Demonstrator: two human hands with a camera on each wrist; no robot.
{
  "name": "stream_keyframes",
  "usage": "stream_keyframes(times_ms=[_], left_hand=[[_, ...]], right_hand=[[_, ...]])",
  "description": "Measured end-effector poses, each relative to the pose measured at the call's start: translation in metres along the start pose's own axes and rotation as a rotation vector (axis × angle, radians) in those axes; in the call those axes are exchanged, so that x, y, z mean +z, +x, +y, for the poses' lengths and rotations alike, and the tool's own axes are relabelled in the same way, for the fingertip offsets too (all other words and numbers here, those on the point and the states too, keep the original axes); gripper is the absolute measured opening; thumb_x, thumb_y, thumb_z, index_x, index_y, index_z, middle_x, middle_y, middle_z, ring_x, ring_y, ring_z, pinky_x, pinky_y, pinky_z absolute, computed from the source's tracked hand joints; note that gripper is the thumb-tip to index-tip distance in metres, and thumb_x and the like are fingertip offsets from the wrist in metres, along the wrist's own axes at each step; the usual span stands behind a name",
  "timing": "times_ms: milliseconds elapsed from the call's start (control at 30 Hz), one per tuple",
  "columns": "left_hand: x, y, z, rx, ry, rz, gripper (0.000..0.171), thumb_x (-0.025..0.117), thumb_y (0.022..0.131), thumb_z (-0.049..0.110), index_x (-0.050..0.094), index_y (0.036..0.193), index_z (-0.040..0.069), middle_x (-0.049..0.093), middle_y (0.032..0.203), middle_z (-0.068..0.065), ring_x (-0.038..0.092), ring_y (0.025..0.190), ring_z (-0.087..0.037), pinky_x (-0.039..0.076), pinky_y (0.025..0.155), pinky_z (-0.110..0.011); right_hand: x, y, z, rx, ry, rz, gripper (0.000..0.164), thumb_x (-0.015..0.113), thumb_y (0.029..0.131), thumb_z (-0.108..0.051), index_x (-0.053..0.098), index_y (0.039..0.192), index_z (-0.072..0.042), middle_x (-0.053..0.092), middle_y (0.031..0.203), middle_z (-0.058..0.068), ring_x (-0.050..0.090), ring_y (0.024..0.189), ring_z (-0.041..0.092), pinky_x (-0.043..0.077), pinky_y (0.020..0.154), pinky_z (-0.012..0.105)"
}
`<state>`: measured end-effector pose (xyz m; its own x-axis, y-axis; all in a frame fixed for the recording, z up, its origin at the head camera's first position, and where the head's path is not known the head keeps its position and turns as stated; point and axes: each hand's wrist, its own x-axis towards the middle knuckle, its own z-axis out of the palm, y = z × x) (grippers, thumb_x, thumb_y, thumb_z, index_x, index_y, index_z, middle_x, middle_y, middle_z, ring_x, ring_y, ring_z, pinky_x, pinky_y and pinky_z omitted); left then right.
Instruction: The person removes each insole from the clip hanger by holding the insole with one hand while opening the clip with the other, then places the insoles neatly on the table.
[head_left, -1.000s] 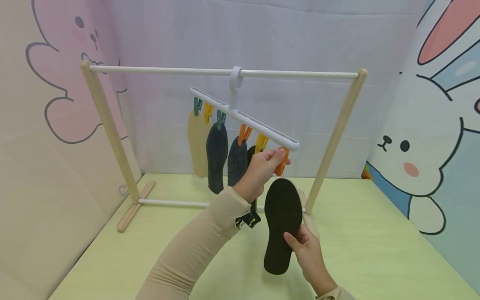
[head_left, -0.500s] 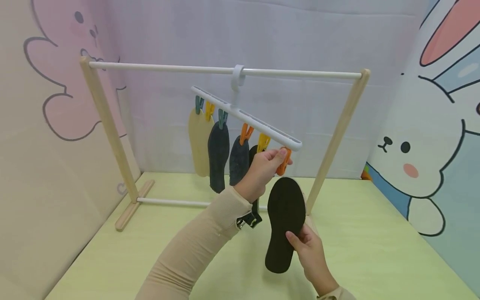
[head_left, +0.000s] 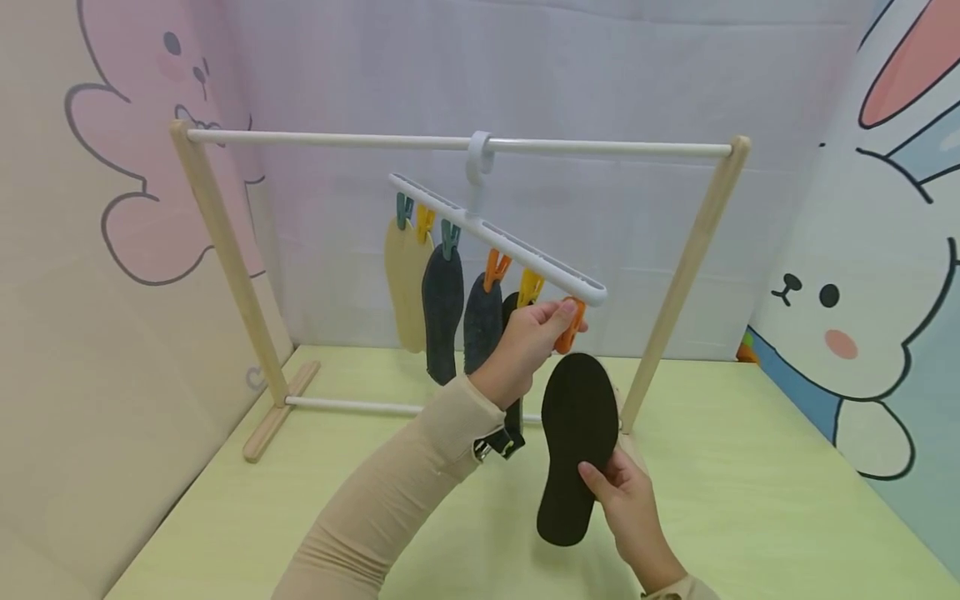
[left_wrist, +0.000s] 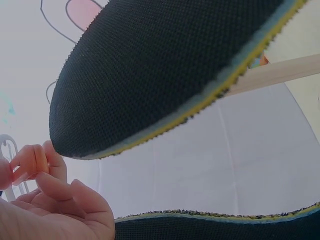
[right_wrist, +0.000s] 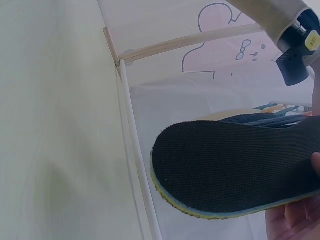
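A white hanger [head_left: 540, 268] with a row of coloured clips hangs from the rack's top rod. My left hand [head_left: 521, 346] pinches the orange clip [head_left: 571, 327] at its near end; in the left wrist view the clip [left_wrist: 36, 161] shows between thumb and fingers. My right hand [head_left: 628, 508] holds a black insole [head_left: 579, 433] by its narrower part, thumb on the front face. The insole's broad end points up, just below the orange clip and apart from it. A yellow and blue edge rims the insole [right_wrist: 220, 167] in the right wrist view.
Beige insoles [head_left: 407, 287] and dark insoles [head_left: 444, 312] hang from the other clips, one partly hidden behind my left hand. The wooden rack [head_left: 682, 287] stands on a pale yellow-green table [head_left: 765, 500]. Printed cloth walls enclose the sides and a white curtain [head_left: 637, 75] the back.
The head view has shifted slightly, so the scene sits a little farther right. Both hands keep their grips, and the insole stays just below the orange clip.
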<state>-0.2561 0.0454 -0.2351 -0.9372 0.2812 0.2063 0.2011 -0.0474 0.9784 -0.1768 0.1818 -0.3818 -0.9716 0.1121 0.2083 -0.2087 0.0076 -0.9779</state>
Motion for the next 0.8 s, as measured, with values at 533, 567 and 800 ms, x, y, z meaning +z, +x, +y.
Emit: stream_keyframes(times_ms=[533, 567, 800], left_hand=[[-0.0069, 0.0026, 0.004, -0.016, -0.016, 0.019, 0.035, 0.049, 0.101, 0.027, 0.065, 0.113, -0.002, 0.065, 0.103, -0.016, 0.046, 0.078, -0.013, 0.037, 0.069, -0.026], [-0.0072, 0.0029, 0.0038, -0.018, -0.015, 0.024, 0.035, 0.049, 0.101, 0.027, 0.065, 0.112, -0.002, 0.066, 0.1, -0.014, 0.046, 0.077, -0.012, 0.037, 0.069, -0.026], [-0.009, 0.0022, 0.0024, -0.024, -0.015, 0.026, 0.034, 0.05, 0.101, 0.027, 0.066, 0.111, -0.002, 0.066, 0.093, -0.007, 0.046, 0.075, -0.012, 0.037, 0.068, -0.025]], right_hand=[[0.0024, 0.0035, -0.002, 0.066, -0.055, 0.015, 0.031, 0.059, 0.09, 0.008, 0.05, 0.118, 0.018, 0.065, 0.088, 0.002, 0.063, 0.077, 0.005, 0.053, 0.067, 0.024], [0.0024, 0.0037, -0.0018, 0.078, -0.056, 0.015, 0.03, 0.059, 0.09, 0.008, 0.051, 0.117, 0.018, 0.065, 0.088, 0.003, 0.063, 0.076, 0.006, 0.053, 0.066, 0.025], [-0.0053, 0.0033, 0.0024, 0.162, -0.095, 0.012, 0.036, 0.057, 0.091, 0.007, 0.05, 0.126, 0.014, 0.066, 0.102, 0.016, 0.064, 0.079, 0.008, 0.054, 0.068, 0.027]])
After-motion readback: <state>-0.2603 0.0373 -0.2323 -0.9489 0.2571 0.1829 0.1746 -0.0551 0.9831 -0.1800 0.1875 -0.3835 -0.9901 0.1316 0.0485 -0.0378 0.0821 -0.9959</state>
